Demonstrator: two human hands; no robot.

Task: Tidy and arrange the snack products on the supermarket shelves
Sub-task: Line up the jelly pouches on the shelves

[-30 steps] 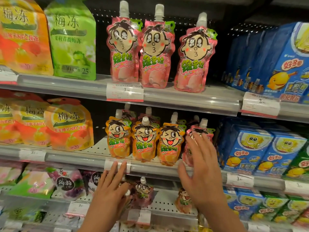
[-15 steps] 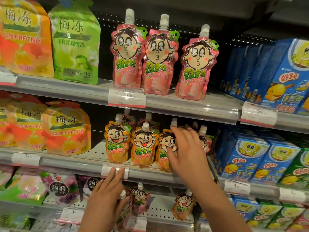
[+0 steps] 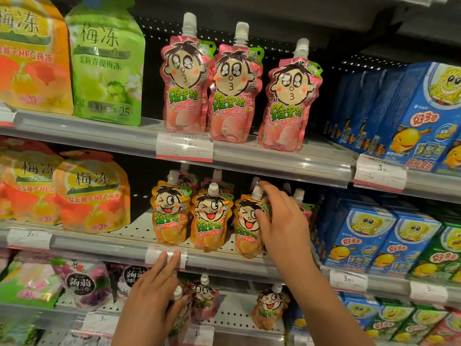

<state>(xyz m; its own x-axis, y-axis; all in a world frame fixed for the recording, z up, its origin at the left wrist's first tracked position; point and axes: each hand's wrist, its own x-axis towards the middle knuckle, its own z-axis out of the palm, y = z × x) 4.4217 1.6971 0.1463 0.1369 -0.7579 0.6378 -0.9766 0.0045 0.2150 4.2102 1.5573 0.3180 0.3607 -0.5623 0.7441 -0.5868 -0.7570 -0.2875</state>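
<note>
I am looking at three tiers of grey supermarket shelving with perforated decks and clear price rails. The top shelf (image 3: 274, 156) carries three pink spouted pouches (image 3: 232, 96), green and orange jelly bags to their left, blue snack boxes (image 3: 409, 116) to their right. On the middle shelf (image 3: 99, 243) stand three orange pouches, with pink ones behind them. My right hand (image 3: 282, 221) grips the rightmost orange pouch (image 3: 245, 228), thumb across its printed face and fingers curled round the spout side. My left hand (image 3: 152, 300) is lower, fingers straight up against the price tag (image 3: 166, 255) on the middle rail, thumb beside a pouch cap (image 3: 178, 292) on the bottom shelf; whether it holds that pouch I cannot tell. Half a second ago the right hand covered more of the pouch's face; it has since slid rightward. The hidden pouch under my left palm, the pink pouches behind the right hand and the small price print are hard to make out.
</note>
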